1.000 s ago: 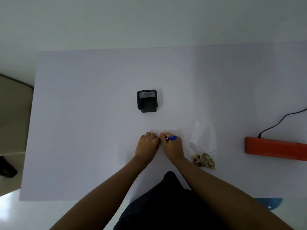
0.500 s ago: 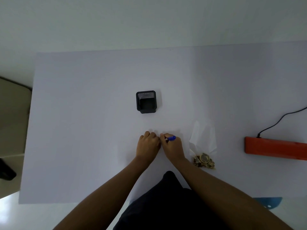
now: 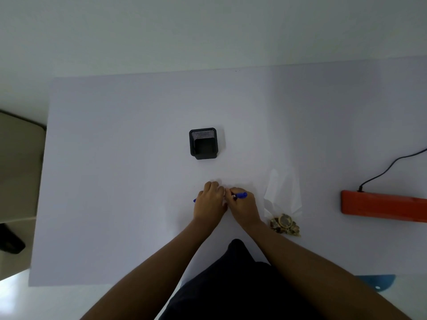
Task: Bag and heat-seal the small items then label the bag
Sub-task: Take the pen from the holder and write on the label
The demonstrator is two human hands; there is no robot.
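Head view: left hand [image 3: 210, 202] and right hand [image 3: 242, 204] pressed together at the middle of the table [image 3: 115, 181]. Right hand closed round a blue pen [image 3: 240, 195]; a blue tip [image 3: 194, 200] poking out past the left hand, likely the pen's cap coming off. Left hand curled shut, presumably on that cap, though its hold stays hidden. Something pale beneath the hands, too faint to name. Clear bag [image 3: 283, 192] lying just right of the hands, the small items [image 3: 285, 225] bunched at its near end, apparently inside it. Orange heat sealer [image 3: 381, 205] well off to the right, cord attached; black mesh holder [image 3: 203, 144] beyond the hands.

Judged step: labelling, pen being readied. Next move calls for a freed nib and a steadied writing surface.

Against half a second earlier: blue tip now showing left of the left hand, absent then; bag, sealer and holder unmoved.
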